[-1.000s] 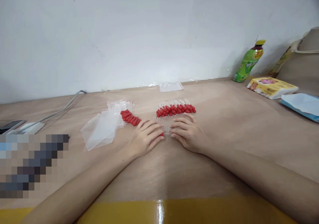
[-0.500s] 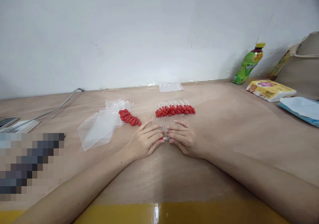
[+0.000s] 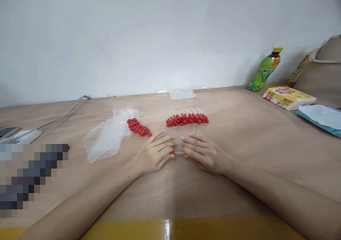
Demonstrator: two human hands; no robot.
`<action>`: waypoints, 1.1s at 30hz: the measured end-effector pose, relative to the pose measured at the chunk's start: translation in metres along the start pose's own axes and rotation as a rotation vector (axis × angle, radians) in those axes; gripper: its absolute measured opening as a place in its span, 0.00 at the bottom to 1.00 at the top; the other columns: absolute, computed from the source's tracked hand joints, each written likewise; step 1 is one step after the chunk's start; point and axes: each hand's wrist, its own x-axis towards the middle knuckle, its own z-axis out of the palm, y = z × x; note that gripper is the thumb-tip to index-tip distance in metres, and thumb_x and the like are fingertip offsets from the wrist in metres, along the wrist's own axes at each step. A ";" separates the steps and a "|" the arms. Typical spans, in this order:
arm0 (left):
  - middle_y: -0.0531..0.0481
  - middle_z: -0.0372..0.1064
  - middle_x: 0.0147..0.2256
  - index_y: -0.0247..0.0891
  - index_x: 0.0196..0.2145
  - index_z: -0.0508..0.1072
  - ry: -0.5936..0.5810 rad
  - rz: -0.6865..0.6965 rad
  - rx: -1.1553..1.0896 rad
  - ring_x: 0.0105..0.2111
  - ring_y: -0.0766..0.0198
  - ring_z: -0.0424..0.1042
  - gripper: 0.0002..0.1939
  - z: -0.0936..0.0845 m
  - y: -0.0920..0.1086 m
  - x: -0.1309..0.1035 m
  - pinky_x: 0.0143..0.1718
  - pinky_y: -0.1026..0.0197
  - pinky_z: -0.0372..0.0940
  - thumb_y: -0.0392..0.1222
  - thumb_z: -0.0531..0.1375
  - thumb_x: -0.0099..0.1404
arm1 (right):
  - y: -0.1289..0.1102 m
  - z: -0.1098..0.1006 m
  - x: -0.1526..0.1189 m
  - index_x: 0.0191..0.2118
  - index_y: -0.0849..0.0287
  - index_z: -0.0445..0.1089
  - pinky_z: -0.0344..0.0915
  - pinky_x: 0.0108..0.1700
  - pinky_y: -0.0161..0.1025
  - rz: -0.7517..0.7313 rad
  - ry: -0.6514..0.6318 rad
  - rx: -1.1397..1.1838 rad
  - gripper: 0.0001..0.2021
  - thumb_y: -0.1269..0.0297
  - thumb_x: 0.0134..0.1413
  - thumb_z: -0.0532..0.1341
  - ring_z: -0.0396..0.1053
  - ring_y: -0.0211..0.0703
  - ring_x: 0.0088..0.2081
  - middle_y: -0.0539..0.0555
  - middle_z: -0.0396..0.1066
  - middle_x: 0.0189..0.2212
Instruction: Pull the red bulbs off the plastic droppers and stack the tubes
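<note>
left hand rested at left edge of row of thin clear tubes, fingers slightly apart, small red bulb beside thumb. right hand lay over row's right part, fingers close together. whether either gripped tubes, could not tell. red-bulbed clear droppers lay just beyond row. loose-looking red bulbs overlapped translucent flat plastic bags, left.

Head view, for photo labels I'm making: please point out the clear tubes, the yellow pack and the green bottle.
Clear tubes (image 3: 177,133): head view, on their exposed middle.
Yellow pack (image 3: 288,97): head view, on its top.
Green bottle (image 3: 263,73): head view, mid-body.
</note>
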 end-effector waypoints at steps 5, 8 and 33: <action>0.50 0.74 0.40 0.38 0.34 0.71 0.019 -0.004 0.022 0.47 0.59 0.67 0.08 -0.003 0.001 -0.003 0.52 0.52 0.55 0.38 0.52 0.65 | 0.001 -0.005 -0.004 0.46 0.60 0.66 0.61 0.56 0.48 0.012 -0.041 0.029 0.13 0.73 0.55 0.55 0.63 0.43 0.53 0.55 0.71 0.44; 0.48 0.73 0.38 0.37 0.34 0.71 0.043 -0.032 0.066 0.40 0.60 0.68 0.08 -0.002 0.004 -0.004 0.42 0.55 0.60 0.40 0.53 0.64 | -0.001 -0.005 -0.004 0.46 0.57 0.67 0.63 0.51 0.45 0.058 -0.042 -0.009 0.12 0.70 0.56 0.55 0.67 0.41 0.45 0.52 0.72 0.37; 0.50 0.67 0.32 0.37 0.41 0.65 0.172 -0.895 0.188 0.30 0.63 0.65 0.13 -0.043 -0.090 -0.041 0.30 0.61 0.61 0.43 0.55 0.59 | 0.037 0.014 -0.023 0.37 0.58 0.71 0.64 0.32 0.38 0.678 0.063 -0.061 0.11 0.70 0.52 0.52 0.67 0.41 0.29 0.54 0.71 0.29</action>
